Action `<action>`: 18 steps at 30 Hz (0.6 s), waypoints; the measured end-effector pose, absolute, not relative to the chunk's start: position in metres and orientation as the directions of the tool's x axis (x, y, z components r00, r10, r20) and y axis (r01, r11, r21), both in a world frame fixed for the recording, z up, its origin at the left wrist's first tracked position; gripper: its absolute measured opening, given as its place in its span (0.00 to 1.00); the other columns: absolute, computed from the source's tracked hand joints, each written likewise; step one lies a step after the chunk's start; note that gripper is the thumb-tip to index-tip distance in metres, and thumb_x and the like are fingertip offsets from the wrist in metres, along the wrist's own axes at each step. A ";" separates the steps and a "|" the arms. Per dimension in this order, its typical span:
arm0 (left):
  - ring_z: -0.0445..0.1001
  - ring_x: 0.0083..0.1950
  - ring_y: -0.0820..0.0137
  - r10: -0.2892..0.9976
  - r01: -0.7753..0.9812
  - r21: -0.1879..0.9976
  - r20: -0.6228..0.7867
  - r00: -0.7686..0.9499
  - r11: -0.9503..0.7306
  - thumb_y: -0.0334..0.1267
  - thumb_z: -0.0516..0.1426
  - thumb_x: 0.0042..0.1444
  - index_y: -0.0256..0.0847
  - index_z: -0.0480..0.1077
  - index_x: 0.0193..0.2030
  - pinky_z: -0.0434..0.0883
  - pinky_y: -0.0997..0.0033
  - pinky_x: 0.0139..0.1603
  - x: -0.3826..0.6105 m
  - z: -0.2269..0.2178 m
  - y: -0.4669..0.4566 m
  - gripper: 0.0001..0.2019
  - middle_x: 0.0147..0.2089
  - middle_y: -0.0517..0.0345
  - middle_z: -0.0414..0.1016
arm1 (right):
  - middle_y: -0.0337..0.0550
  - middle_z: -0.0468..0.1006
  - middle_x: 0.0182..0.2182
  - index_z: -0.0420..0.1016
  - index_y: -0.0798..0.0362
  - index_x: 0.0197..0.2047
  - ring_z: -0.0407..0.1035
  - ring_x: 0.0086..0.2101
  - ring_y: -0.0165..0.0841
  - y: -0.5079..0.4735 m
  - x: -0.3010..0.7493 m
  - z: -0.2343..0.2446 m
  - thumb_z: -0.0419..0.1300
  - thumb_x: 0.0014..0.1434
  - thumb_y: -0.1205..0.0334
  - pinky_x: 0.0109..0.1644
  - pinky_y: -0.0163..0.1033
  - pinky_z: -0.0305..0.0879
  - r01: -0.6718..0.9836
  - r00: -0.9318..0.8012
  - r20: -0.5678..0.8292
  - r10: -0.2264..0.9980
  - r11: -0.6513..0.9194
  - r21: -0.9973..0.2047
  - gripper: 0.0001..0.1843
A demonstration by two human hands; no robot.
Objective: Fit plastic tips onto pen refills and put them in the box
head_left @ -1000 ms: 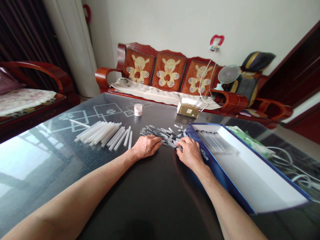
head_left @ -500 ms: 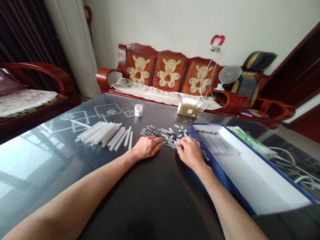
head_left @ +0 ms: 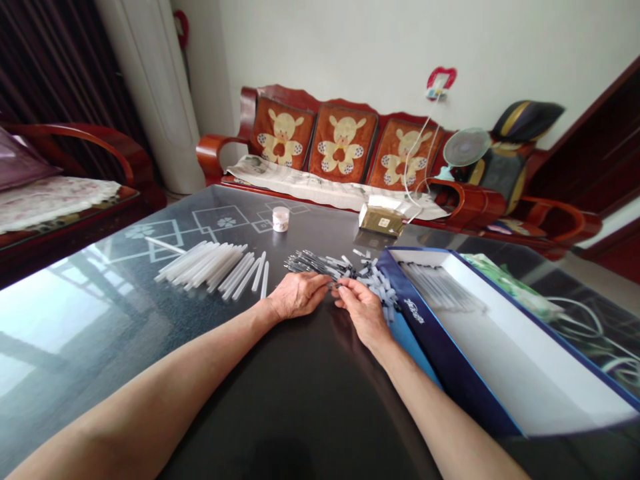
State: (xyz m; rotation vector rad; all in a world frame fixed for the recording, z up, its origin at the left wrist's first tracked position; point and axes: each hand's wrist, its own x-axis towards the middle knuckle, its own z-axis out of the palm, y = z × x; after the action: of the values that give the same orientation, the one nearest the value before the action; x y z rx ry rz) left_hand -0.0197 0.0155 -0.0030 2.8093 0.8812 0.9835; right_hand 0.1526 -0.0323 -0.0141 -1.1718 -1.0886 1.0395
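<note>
**Q:** Setting, overall?

**A:** Living room. Red wooden settee (head_left: 345,150) with bear-pattern cushions against the wall, desk fan (head_left: 466,147) by its right arm. Work surface is a dark glass-topped table (head_left: 300,407).

**Q:** On the table?

**A:** Left to right: a bunch of translucent white rods (head_left: 205,267), then a heap of small grey-and-white plastic pieces (head_left: 345,270), then an open white box with a blue rim (head_left: 480,347). A row of thin rods (head_left: 440,287) lies inside the box. Farther back are a small white jar (head_left: 281,219) and a kraft-paper packet (head_left: 381,220). The heap's right end sits just beside the box's blue wall.

**Q:** Hands?

**A:** Left hand (head_left: 299,296): palm down, fingers extended, at the heap's near edge, apparently holding nothing. Right hand (head_left: 361,308): thumb and fingers drawn into a pinch in the heap; cannot tell whether a piece is between them.

**Q:** Handling note?

**A:** Pieces lie crossed. Judged best to pinch one at a time and lift clear, with the left hand steadying the heap.

**Q:** Writing?

**A:** White script logo (head_left: 414,311) on the box's blue wall, unreadable. Packet label (head_left: 384,223) too small to read.
</note>
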 end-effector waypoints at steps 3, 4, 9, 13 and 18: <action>0.78 0.40 0.68 0.512 0.490 0.209 0.570 0.643 -0.847 0.37 0.46 0.65 0.39 0.68 0.50 0.73 0.71 0.40 -0.020 -0.003 0.015 0.13 0.40 0.53 0.78 | 0.40 0.79 0.34 0.76 0.52 0.40 0.75 0.36 0.32 -0.033 0.154 -0.013 0.65 0.48 0.54 0.36 0.34 0.70 -0.099 0.175 0.077 0.982 0.095 -0.991 0.17; 0.78 0.40 0.68 0.512 0.493 0.205 0.570 0.642 -0.846 0.37 0.46 0.65 0.39 0.68 0.50 0.73 0.71 0.40 -0.020 -0.003 0.015 0.13 0.40 0.53 0.78 | 0.39 0.79 0.34 0.76 0.52 0.40 0.74 0.36 0.32 -0.033 0.154 -0.012 0.66 0.47 0.54 0.35 0.34 0.70 -0.104 0.183 0.074 0.980 0.095 -0.990 0.17; 0.78 0.40 0.68 0.510 0.500 0.190 0.568 0.646 -0.845 0.37 0.47 0.65 0.39 0.68 0.51 0.73 0.71 0.39 -0.019 -0.004 0.015 0.13 0.40 0.53 0.78 | 0.38 0.78 0.33 0.77 0.51 0.40 0.73 0.35 0.31 -0.032 0.153 -0.013 0.66 0.47 0.53 0.34 0.33 0.70 -0.083 0.220 0.091 0.971 0.112 -0.990 0.17; 0.78 0.40 0.67 0.511 0.497 0.196 0.568 0.645 -0.845 0.37 0.47 0.65 0.39 0.69 0.50 0.73 0.72 0.39 -0.019 -0.004 0.015 0.13 0.40 0.53 0.78 | 0.38 0.78 0.32 0.77 0.51 0.41 0.73 0.34 0.31 -0.032 0.153 -0.014 0.66 0.47 0.53 0.34 0.34 0.70 -0.088 0.241 0.085 0.967 0.109 -0.990 0.18; 0.78 0.40 0.67 0.511 0.491 0.199 0.554 0.658 -0.848 0.38 0.47 0.65 0.40 0.69 0.51 0.73 0.72 0.39 -0.019 -0.004 0.015 0.14 0.40 0.53 0.78 | 0.39 0.79 0.33 0.77 0.51 0.41 0.74 0.36 0.33 -0.033 0.154 -0.017 0.64 0.50 0.52 0.36 0.35 0.71 -0.007 0.185 0.128 0.974 0.131 -0.991 0.17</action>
State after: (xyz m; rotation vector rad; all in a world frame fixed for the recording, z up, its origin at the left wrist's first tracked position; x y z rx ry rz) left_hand -0.0190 0.0146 -0.0042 2.8311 0.8563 0.9608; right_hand 0.1539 -0.0326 -0.0169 -1.1815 -1.1177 0.9877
